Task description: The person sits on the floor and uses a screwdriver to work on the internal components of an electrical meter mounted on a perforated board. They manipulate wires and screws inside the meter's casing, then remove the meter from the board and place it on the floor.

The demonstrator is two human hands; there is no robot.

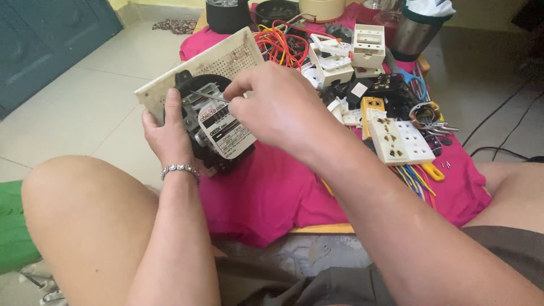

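My left hand [168, 129] grips a round black meter mechanism [211, 122] with a white label plate, mounted on a cream perforated board [212, 59]. It holds the unit tilted above the pink cloth [266, 192]. My right hand [272, 105] pinches a thin metal tool [208, 97], its tip resting on the top of the mechanism. A silver bracelet sits on my left wrist.
A low table under the pink cloth carries a tangle of red and orange wires [280, 45], white switch housings [365, 48], a white socket plate [401, 141], black parts and a steel cup [416, 31]. My bare knees flank the table. Cables lie on the tiled floor at right.
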